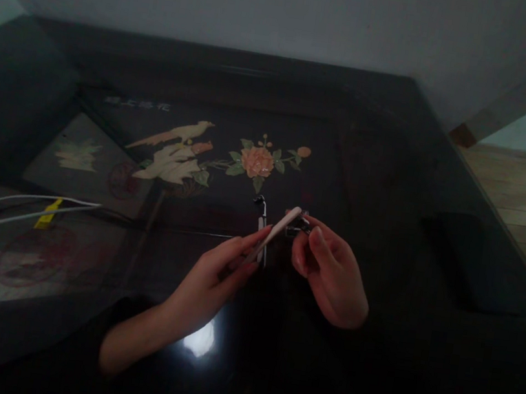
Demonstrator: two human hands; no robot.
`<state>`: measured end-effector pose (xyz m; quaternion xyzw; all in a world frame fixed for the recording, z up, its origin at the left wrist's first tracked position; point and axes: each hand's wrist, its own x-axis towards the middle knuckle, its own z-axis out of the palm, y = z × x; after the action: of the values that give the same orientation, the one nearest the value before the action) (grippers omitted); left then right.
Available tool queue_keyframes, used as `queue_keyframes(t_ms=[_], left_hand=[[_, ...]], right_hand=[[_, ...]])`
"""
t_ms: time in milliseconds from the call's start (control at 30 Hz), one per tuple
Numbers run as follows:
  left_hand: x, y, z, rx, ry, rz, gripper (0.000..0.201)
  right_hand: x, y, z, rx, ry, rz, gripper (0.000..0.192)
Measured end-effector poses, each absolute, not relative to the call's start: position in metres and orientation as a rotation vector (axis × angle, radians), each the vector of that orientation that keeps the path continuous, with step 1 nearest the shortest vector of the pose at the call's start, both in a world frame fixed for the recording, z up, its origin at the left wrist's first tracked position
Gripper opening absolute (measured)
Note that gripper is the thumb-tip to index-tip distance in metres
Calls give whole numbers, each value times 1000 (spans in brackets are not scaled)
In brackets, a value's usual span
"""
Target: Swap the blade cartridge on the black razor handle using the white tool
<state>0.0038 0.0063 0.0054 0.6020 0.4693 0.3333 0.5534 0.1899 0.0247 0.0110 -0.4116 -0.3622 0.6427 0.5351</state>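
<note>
table (pixel 370 160): dark, glossy. white cable (pixel 47 197), yellow tag (pixel 48 214) toward left edge; black slab (pixel 473 262) near right edge.

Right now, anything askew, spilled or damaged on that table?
No spill or damage visible, though it's dim. Loose white cables with a yellow tag straggle untidily at left. The bright patch near the left hand looks like a reflection on the glossy tabletop.

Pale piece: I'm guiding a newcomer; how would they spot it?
On the dark table, find the pink flower, then look below. The pale piece slants from the left hand, across a black-ended strip; its paleness separates it from the dark piece at the right hand.
</note>
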Motion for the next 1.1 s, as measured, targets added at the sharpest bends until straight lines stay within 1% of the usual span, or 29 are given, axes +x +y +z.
queue_keyframes(t_ms=[300,900,1100], left_hand=[[5,7,7,1454,1126,760,49],[4,3,6,1499,1081,751,48],[4,2,4,1533,1019,774,46]], right_hand=[[189,24,11,-975,-874,1523,38],[187,22,12,-998,-807,1519,34],[186,22,11,-993,-775,1510,37]])
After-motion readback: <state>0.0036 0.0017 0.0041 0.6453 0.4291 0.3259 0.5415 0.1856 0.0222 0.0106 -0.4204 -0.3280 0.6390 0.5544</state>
